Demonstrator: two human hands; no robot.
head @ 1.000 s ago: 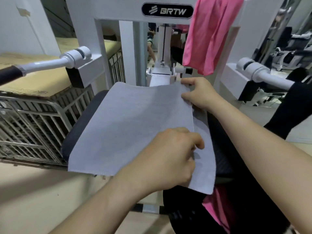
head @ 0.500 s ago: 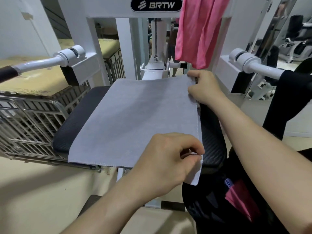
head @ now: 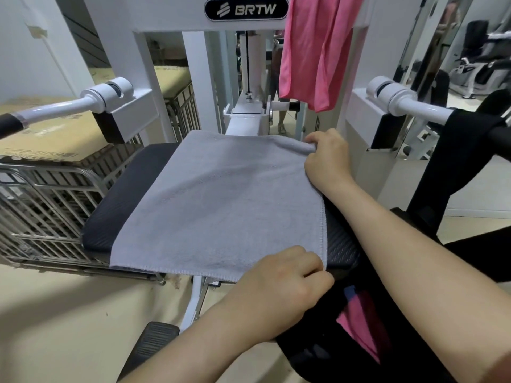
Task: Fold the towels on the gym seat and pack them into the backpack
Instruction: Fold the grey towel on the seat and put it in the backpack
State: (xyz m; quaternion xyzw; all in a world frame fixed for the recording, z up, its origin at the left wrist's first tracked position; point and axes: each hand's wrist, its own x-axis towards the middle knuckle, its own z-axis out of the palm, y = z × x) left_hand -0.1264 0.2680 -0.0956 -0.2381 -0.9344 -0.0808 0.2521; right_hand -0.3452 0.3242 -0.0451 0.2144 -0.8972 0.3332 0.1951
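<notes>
Grey towel (head: pixel 221 205) is spread flat over a black padded gym seat (head: pixel 132 200) at the centre of the view, its near edge hanging slightly past the seat's front. Its far corner, at about 1 o'clock, is pinched by the right hand (head: pixel 326 158), whose fingers are closed on a small bunched fold of cloth. Its near corner, at about 5 o'clock, is held by the left hand (head: pixel 284 283), fingers curled together onto the hem.

A black backpack (head: pixel 318 352) is seen at 5 o'clock, below the seat and partly hidden by the right forearm. Its mouth is open, and pink cloth (head: pixel 362 330) is visible inside it, with a small patch of blue just above; what that blue is cannot be told.

A pink towel (head: pixel 312 51) is draped over the white machine frame (head: pixel 154 23) at 12 to 1 o'clock, hanging well above the seat. A wire cage (head: pixel 47 205) holding flat cardboard boxes (head: pixel 47 134) stands at 9 o'clock, beside the seat.
</notes>
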